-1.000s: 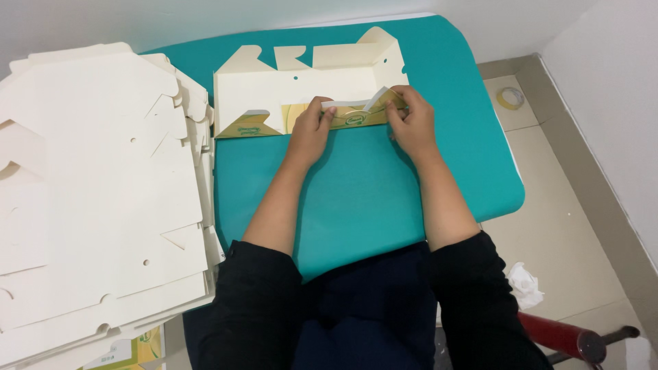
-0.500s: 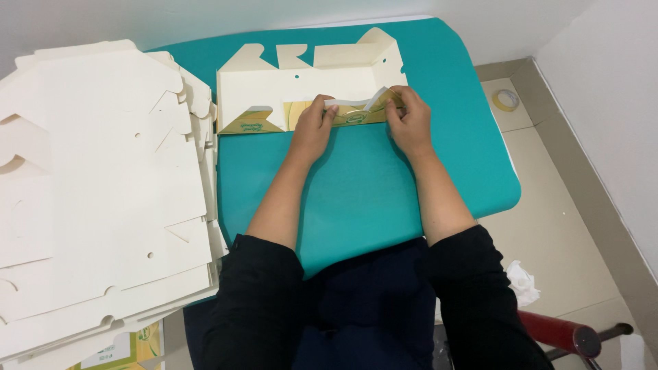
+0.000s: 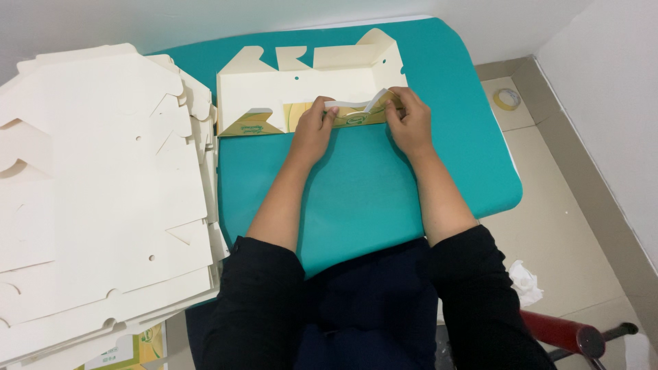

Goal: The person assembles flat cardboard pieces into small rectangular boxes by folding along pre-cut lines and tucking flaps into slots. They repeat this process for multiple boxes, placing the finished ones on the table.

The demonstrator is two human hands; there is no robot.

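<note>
the flat cardboard box blank (image 3: 301,89) lies on the teal tabletop (image 3: 356,199), toward its far edge, with its printed yellow-green front flap (image 3: 250,125) folded up toward the person. the left hand (image 3: 314,130) is closed on the middle of that flap, fingers pinching its top edge. the right hand (image 3: 409,122) pinches the same flap just to the right, where a strip of card (image 3: 367,104) bows upward between the two hands.

the likely trouble is at that bowed strip: if the two hands push toward each other unevenly, the card could crease off its scored line or tear at a slot. pressing too hard could also slide the whole blank away across the smooth tabletop, since nothing else holds it down. the big stack of unfolded blanks (image 3: 96,199) sits just left of the box blank, overlapping the tabletop's left edge; a left elbow swinging out could nudge loose sheets off it.
</note>
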